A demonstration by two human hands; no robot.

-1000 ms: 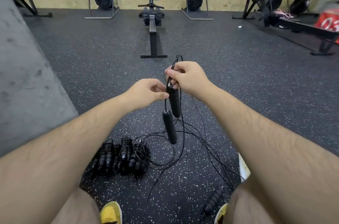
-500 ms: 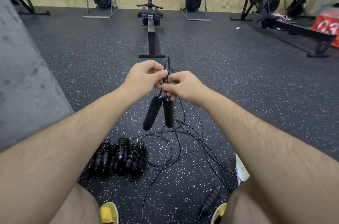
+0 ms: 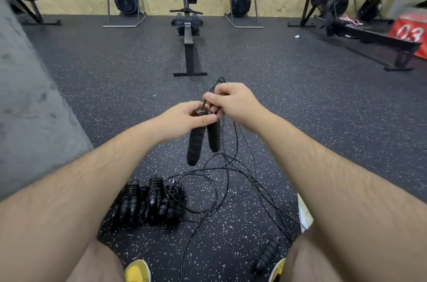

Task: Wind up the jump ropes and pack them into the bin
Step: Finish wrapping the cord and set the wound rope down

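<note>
The left hand (image 3: 184, 117) has fingers and thumb curled round the tops of two black foam handles (image 3: 196, 143), which hang side by side, touching, their free ends pointing down. Just above it the right hand (image 3: 233, 102) pinches the thin black cord (image 3: 235, 138) where it leaves the handle caps, and a small loop stands up past the knuckles. From the hands the cord drops to the speckled rubber floor (image 3: 300, 101) and sprawls in loose tangled loops between the person's knees. Left of that tangle lies a pile of wound ropes (image 3: 150, 203), packed close together. One more ribbed handle (image 3: 268, 254) lies by the right yellow shoe (image 3: 277, 269). Farther off a rowing machine (image 3: 189, 27) stands before the plywood wall.
</note>
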